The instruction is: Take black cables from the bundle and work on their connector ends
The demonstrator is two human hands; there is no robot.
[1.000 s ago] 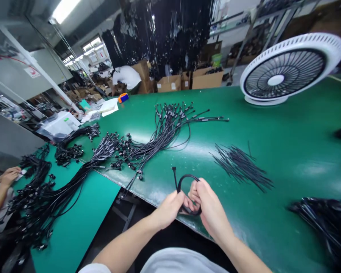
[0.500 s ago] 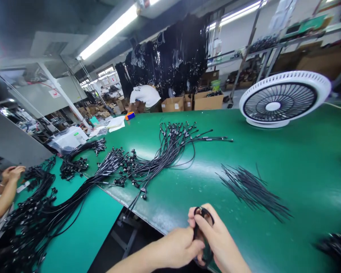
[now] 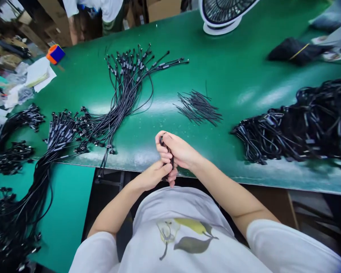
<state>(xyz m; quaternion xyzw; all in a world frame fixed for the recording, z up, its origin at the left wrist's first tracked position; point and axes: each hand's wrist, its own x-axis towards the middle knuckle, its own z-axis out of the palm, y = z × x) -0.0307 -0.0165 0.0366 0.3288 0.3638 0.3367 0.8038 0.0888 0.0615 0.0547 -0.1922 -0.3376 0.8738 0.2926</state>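
A coiled black cable (image 3: 172, 161) is held in front of my body, near the table's front edge. My right hand (image 3: 179, 148) wraps round its upper part, with the thumb along the top. My left hand (image 3: 155, 173) grips the lower part, its thumb against the coil. Fingers hide much of the cable, including its ends. Just beyond my hands lies a loose pile of thin black ties (image 3: 199, 108). To the left, a spread bundle of black cables (image 3: 122, 96) with small connectors rests on the green table (image 3: 227, 81).
On the right is a heap of coiled black cables (image 3: 295, 125). More cable bundles (image 3: 57, 140) hang over the left side. A white fan (image 3: 223, 26), an orange and blue tape roll (image 3: 55, 54) and papers (image 3: 39, 74) stand farther back. A person (image 3: 110, 9) bends behind the table.
The view has tilted down and turned right, bringing my shirt and the right-hand cable heap into sight. Both hands keep hold of the cable, whose loop now looks narrower.
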